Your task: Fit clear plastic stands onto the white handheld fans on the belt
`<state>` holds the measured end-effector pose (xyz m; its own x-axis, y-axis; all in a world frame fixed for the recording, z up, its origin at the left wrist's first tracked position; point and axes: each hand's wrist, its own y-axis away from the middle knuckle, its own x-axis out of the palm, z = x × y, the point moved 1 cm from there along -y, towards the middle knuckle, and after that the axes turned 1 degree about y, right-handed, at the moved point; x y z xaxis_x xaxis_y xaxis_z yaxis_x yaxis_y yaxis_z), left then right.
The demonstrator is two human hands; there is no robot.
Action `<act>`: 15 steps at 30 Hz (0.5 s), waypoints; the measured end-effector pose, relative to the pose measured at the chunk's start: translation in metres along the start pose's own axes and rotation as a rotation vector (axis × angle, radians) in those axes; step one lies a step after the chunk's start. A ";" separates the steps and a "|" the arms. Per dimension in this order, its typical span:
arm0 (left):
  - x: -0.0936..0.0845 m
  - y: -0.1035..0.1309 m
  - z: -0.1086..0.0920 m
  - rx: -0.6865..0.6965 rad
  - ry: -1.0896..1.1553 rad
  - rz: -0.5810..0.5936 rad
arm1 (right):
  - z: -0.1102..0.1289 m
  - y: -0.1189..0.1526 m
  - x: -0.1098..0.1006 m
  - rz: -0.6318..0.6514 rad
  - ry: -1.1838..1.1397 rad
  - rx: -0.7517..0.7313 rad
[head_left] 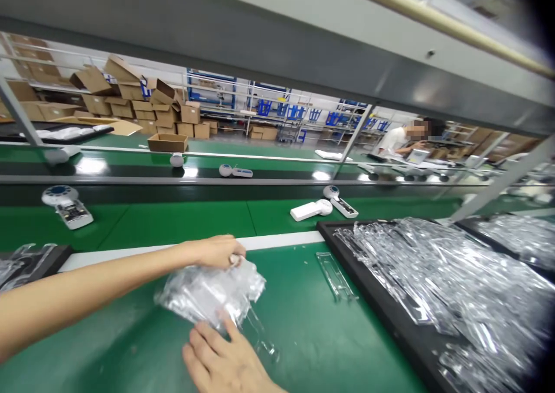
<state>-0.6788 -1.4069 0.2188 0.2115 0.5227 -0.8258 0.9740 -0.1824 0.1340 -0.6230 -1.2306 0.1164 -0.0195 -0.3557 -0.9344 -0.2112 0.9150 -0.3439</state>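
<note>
My left hand (220, 251) is closed on the upper edge of a crumpled clear plastic bag (208, 295), which lies on the green work surface. Pale and transparent contents show through the film, too blurred to make out. Below it, my right hand (229, 358) has its fingers apart, with one fingertip against the bag's lower edge. A clear plastic piece (265, 338) pokes out beside the bag, near my right hand. Farther right, another thin clear plastic frame (336, 277) lies by itself on the green surface.
A black tray (368, 286) heaped with clear plastic parts stands at right. White round-headed devices (306, 210) lie along the green line ahead, one opened device (69, 208) at left. Overhead runs a metal beam (260, 52). Beyond are cardboard boxes (130, 89) and a person (394, 140).
</note>
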 end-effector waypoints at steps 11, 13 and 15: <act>0.023 0.102 -0.011 -0.314 0.055 -0.081 | -0.068 0.052 -0.076 0.241 -0.208 0.380; 0.031 0.111 -0.020 -0.340 0.099 -0.055 | -0.077 0.045 -0.081 0.219 -0.255 0.498; 0.032 0.117 -0.024 -0.360 0.099 -0.035 | -0.086 0.034 -0.087 0.219 -0.306 0.685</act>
<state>-0.5563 -1.3918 0.2208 0.1671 0.6049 -0.7786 0.9430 0.1323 0.3052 -0.7129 -1.1846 0.1942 0.3005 -0.1762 -0.9374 0.4190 0.9073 -0.0362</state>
